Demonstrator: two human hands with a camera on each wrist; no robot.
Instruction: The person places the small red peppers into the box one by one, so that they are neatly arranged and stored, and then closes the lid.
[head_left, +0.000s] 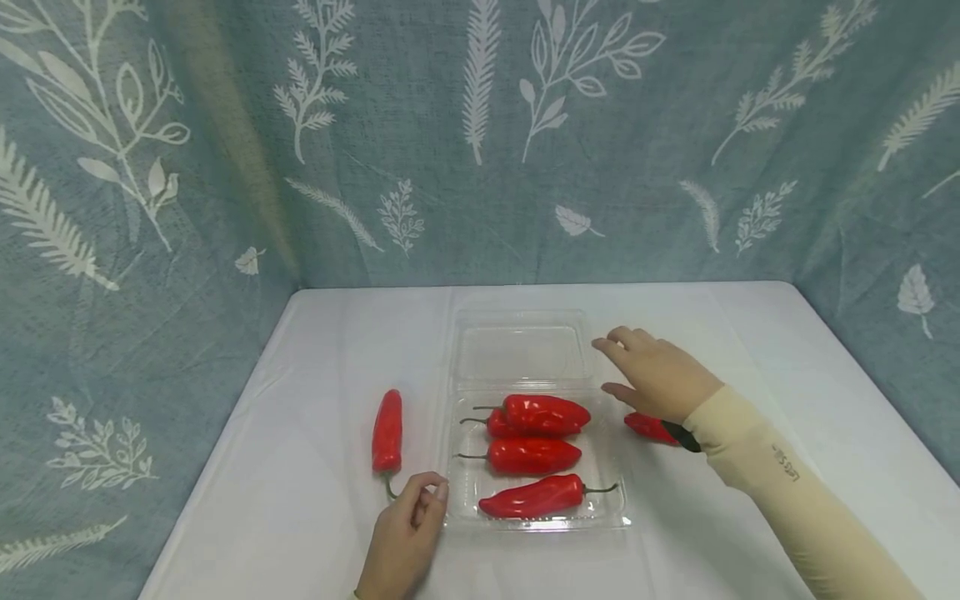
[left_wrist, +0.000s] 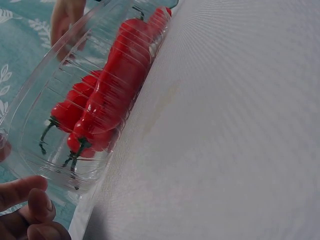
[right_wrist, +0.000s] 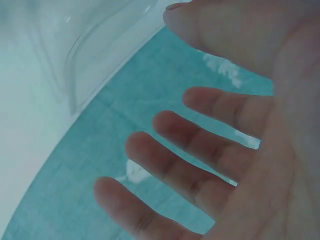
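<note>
A clear plastic clamshell box [head_left: 615, 500] lies unfolded, its lid [head_left: 517, 350] laid back on the far side. Several red peppers rest in the base, among them a front pepper [head_left: 532, 497] with its stem to the right and a middle pepper [head_left: 534, 456] with its stem to the left. My left hand [head_left: 405, 533] is at the box's near left corner, fingers loosely bent beside the plastic wall [left_wrist: 75, 175]. Above the table right of the lid hovers my right hand [head_left: 660, 375], fingers spread [right_wrist: 170, 165] and holding nothing.
One red pepper [head_left: 387, 433] lies left of the box, its stem close to my left hand. Another pepper [head_left: 649, 427] is on the right, partly hidden under my right wrist. A patterned curtain [head_left: 450, 225] surrounds the white table [head_left: 337, 350] at the back and sides.
</note>
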